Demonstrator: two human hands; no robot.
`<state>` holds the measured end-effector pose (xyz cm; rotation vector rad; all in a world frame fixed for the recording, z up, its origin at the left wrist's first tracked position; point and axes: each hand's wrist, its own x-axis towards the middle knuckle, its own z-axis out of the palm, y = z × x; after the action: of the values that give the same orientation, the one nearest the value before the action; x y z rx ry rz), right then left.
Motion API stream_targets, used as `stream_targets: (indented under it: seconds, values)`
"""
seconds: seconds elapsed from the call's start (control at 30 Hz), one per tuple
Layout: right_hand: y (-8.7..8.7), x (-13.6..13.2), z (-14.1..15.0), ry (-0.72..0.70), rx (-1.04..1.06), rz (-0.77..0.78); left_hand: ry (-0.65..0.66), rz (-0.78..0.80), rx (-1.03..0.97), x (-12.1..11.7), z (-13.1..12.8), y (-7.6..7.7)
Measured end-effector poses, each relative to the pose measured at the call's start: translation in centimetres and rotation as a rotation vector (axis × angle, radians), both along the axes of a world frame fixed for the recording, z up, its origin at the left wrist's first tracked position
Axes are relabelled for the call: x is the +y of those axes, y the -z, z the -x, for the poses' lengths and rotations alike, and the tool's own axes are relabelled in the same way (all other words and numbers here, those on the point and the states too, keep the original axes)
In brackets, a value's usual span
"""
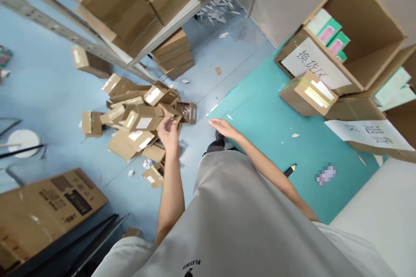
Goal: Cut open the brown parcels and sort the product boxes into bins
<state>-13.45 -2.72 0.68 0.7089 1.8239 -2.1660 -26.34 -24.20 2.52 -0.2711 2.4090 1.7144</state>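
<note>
My left hand [169, 133] is raised over the floor, in front of a heap of discarded cardboard boxes [143, 122]. Its fingers are loosely bent and apart, slightly blurred, with nothing visible in them. Behind it, at the heap's right side, lies an open small box [191, 113] with crinkled brown filling. My right hand [222, 127] is stretched out with extended fingers near the left edge of a green tabletop [256, 117] and holds nothing. A black and yellow box cutter [290, 170] lies on the green surface beside my right forearm.
At right, a big open carton [380, 58] holds green and pink packs; a taped small box [307, 95] stands before it. Another labelled carton [354, 110] adjoins it. A metal shelf [169, 28] carries boxes at upper left. A large printed carton [52, 207] lies lower left.
</note>
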Motion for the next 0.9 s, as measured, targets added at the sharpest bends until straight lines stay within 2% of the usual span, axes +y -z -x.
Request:
stream_targets:
  seconds: [0.1,0.27,0.4,0.53,0.63,0.7,0.8,0.9]
  values:
    - [1.5,2.8,-5.0,0.193,-0.059,0.001,0.325,-0.12,-0.103,7.8,-2.3,1.4]
    - [1.4,7.5,-11.7,0.524,-0.093,-0.006,0.819,-0.2,-0.191,19.2,-4.1,1.7]
    - [0.4,10.5,-17.6,0.819,-0.108,-0.032,1.067,-0.197,-0.175,27.5,-5.1,1.4]
    - [-1.0,11.2,-23.8,1.072,-0.144,-0.015,1.243,-0.18,-0.176,34.2,-8.0,0.4]
    - [-1.9,10.2,-27.7,1.236,-0.119,0.032,1.351,-0.183,-0.171,36.9,-11.0,-0.5]
    - [-2.3,9.4,-29.7,1.338,-0.088,0.068,1.419,-0.183,-0.174,37.4,-13.2,-1.0]
    - [-2.3,8.6,-31.9,1.46,-0.061,0.122,1.509,-0.141,-0.201,36.3,-16.4,-1.4]
    - [-1.8,7.9,-33.4,1.512,-0.008,0.153,1.589,-0.065,-0.248,33.7,-19.6,-1.5]
